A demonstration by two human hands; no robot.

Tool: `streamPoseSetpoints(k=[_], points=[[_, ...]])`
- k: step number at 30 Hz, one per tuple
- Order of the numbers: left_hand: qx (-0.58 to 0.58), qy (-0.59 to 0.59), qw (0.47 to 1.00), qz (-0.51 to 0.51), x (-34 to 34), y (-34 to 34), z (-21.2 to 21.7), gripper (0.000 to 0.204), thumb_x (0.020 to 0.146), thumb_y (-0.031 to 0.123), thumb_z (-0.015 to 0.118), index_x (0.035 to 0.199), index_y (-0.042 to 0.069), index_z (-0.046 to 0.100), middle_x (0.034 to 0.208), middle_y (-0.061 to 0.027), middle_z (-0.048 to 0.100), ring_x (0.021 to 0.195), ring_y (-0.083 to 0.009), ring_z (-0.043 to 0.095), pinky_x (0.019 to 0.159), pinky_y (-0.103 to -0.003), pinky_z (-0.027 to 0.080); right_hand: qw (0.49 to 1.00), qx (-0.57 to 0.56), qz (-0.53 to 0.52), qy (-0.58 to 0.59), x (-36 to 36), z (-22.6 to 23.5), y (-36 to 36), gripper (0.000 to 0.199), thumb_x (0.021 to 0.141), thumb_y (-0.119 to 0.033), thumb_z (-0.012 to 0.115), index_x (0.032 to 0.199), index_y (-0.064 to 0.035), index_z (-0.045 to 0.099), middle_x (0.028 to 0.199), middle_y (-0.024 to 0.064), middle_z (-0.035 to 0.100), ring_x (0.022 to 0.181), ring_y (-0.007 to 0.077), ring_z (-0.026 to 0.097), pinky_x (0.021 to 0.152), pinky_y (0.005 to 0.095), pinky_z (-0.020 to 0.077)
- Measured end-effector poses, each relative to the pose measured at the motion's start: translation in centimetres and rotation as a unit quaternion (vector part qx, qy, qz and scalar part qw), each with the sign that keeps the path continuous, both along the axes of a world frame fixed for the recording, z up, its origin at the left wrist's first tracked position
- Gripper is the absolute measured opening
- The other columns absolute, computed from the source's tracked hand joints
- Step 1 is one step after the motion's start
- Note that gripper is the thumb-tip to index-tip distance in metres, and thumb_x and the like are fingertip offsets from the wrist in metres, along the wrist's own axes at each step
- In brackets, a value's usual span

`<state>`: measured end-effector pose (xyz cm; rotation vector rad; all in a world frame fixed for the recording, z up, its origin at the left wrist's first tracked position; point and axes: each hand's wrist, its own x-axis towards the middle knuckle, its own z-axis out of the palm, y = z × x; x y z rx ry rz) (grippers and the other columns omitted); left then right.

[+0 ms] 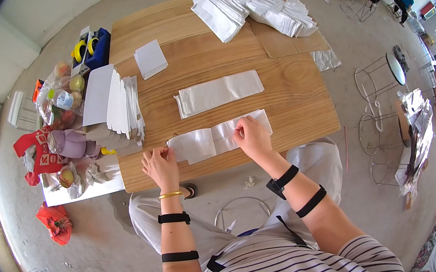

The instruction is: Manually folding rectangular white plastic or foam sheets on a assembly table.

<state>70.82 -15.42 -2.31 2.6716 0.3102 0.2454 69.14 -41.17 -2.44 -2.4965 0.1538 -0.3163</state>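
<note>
A long, thin, whitish see-through sleeve [197, 145] lies near the front edge of the wooden table [302, 103], creased across its middle. My left hand [160, 166] is closed at its left end, thumb and fingertips together on the corner. Toward the right end, my right hand [253, 137] pinches the sleeve from above, its fingers bent. Just beyond lies a stack of similar flat white sleeves [220, 92], touched by neither hand. What each sleeve holds, if anything, cannot be made out.
White card stacks [109, 103] stand at the left, beside a lilac bag [69, 143] and bagged fruit [64, 95]. Behind them is a blue tape dispenser [98, 48]. A small white card pile [150, 59] and heaped white sleeves [218, 14] lie farther back. Stools [393, 69] stand to the right.
</note>
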Motion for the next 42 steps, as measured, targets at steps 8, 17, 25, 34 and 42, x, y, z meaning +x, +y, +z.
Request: streamPoseSetpoints(k=[8,17,25,34,42], points=[[-0.065,0.007,0.998,-0.002,0.0,0.6,0.2,0.02,0.083,0.029,0.074,0.084,0.011,0.068,0.096,-0.0045,0.061,0.102,-0.0289,0.054,0.091,-0.045,0.037,0.999,0.011,0.043,-0.012,-0.5,0.5,-0.1,0.017,0.082,-0.016,0.072,0.081,-0.0078,0.058,0.078,0.0057,0.061,0.07,0.0225,0.061,0.061,0.0368,0.0498],[-0.229,0.009,0.973,-0.02,0.3,0.6,2.1,0.016,0.083,0.018,0.074,0.084,0.005,0.065,0.083,-0.0068,0.066,0.077,-0.0238,0.063,0.075,-0.038,0.048,0.993,0.097,0.061,-0.019,0.3,0.2,-0.8,0.009,0.089,-0.011,0.065,0.089,-0.0037,0.059,0.082,0.0092,0.063,0.069,0.0228,0.063,0.064,0.0346,0.0503],[-0.322,0.003,0.944,-0.073,-0.2,-1.5,4.3,0.026,0.082,0.008,0.073,0.092,0.003,0.05,0.076,-0.0061,0.06,0.071,-0.0173,0.059,0.07,-0.032,0.048,0.974,0.221,-0.028,0.033,0.9,2.6,-3.8,0.013,0.096,-0.014,0.055,0.092,-0.0039,0.061,0.083,0.0121,0.068,0.073,0.0266,0.068,0.065,0.0367,0.0517],[-0.29,-0.003,0.951,-0.107,-0.1,-3.2,5.1,0.025,0.083,0.007,0.07,0.098,0.003,0.05,0.083,-0.0076,0.059,0.076,-0.0186,0.059,0.073,-0.034,0.049,0.871,0.446,-0.104,0.177,1.2,0.1,-8.2,0.021,0.102,-0.019,0.05,0.099,-0.0001,0.059,0.08,0.0107,0.068,0.063,0.0166,0.067,0.058,0.0294,0.0536],[-0.337,-0.011,0.928,-0.156,-0.1,-6.0,8.7,0.023,0.089,0.002,0.066,0.106,0.004,0.05,0.085,-0.001,0.055,0.073,-0.0071,0.051,0.065,-0.021,0.044,0.919,0.376,-0.074,0.096,0.3,1.5,-7.9,0.02,0.098,-0.021,0.059,0.098,-0.0015,0.061,0.084,0.0094,0.067,0.07,0.0145,0.065,0.064,0.0295,0.0519]])
